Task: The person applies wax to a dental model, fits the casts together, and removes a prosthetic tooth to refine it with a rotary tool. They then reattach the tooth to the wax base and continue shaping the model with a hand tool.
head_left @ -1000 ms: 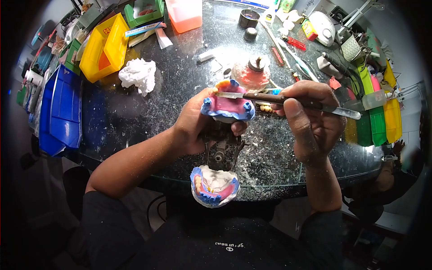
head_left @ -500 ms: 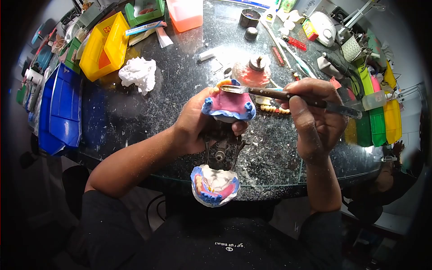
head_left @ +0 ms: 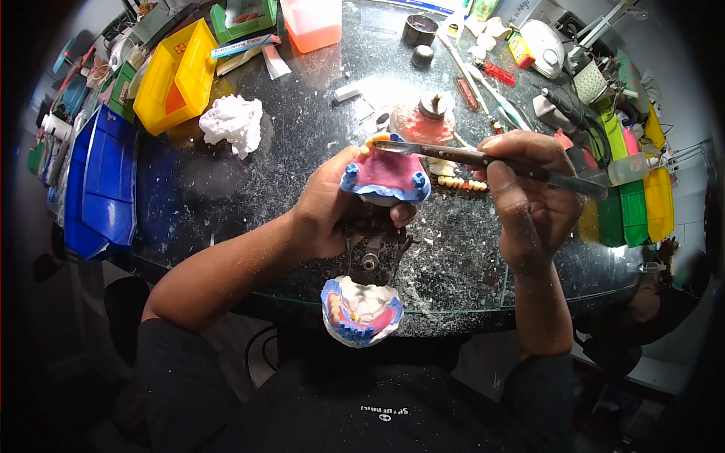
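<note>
My left hand (head_left: pixel 326 205) is wrapped round the upper dental model (head_left: pixel 384 172), which has pink wax, blue edges and some teeth at its top left. A metal articulator (head_left: pixel 370 260) joins it to the lower dental model (head_left: pixel 361 311), hanging open at the table's front edge. My right hand (head_left: pixel 532 192) holds a wax knife (head_left: pixel 472 157) with a brown handle. The knife's blade tip lies against the upper model near the yellowish teeth. My left fingers are partly hidden behind the model.
Crumpled white tissue (head_left: pixel 232 125), a yellow bin (head_left: pixel 175 79) and a blue bin (head_left: pixel 100 185) are at the left. A pink model (head_left: pixel 423 121) and a strip of teeth (head_left: pixel 461 183) lie behind the knife. Another person's hand (head_left: pixel 667 249) shows at far right.
The knife's tip has shifted slightly left and up, closer to the teeth on the upper model. Both models have moved very slightly right.
</note>
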Available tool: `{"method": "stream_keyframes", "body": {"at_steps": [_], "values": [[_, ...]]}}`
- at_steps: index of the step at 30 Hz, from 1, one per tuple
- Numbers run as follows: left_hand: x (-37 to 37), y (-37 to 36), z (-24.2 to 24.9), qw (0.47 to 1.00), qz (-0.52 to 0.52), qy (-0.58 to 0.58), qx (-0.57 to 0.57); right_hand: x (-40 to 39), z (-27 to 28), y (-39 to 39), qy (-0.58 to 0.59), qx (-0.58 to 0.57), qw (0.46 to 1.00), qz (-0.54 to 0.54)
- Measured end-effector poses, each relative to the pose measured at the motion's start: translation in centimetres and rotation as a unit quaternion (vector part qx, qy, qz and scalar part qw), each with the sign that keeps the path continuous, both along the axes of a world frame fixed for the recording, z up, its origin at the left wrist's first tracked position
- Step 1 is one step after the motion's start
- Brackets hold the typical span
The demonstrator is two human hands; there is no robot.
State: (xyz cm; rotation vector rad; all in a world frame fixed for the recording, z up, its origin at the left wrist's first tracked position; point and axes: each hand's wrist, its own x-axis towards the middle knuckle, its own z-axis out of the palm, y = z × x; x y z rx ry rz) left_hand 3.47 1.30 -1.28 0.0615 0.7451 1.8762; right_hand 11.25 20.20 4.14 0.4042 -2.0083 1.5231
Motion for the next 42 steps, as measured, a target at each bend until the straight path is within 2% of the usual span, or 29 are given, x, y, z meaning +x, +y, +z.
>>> {"method": "stream_keyframes", "body": {"at_steps": [5, 11, 20, 29, 35, 38, 42], "values": [[-0.1, -0.1, 0.0, 1.000, -0.006, 0.005, 0.006, 0.1, 0.1, -0.2, -0.006, -0.009, 1.000, 0.004], [0.2, 0.1, 0.6, 0.999, 0.013, -0.042, -0.018, 0.0, -0.1, -0.1, -0.006, -0.005, 1.000, -0.009], [-0.1, 0.1, -0.3, 0.997, -0.012, 0.031, -0.066, 0.1, 0.1, -0.2, -0.009, 0.003, 1.000, -0.014], [0.0, 0.0, -0.4, 1.000, -0.001, -0.009, -0.008, 0.1, -0.1, -0.2, -0.003, -0.007, 1.000, -0.017], [0.0, 0.0, -0.7, 1.000, 0.013, -0.015, -0.011, 0.1, 0.0, -0.3, -0.008, -0.012, 1.000, -0.010], [-0.2, -0.1, -0.5, 1.000, -0.014, -0.004, -0.014, 0.1, -0.1, 0.0, -0.008, 0.002, 1.000, -0.007], [0.1, 0.2, 0.2, 1.000, 0.016, -0.021, -0.016, 0.1, -0.1, -0.2, -0.009, -0.003, 1.000, -0.010]]}}
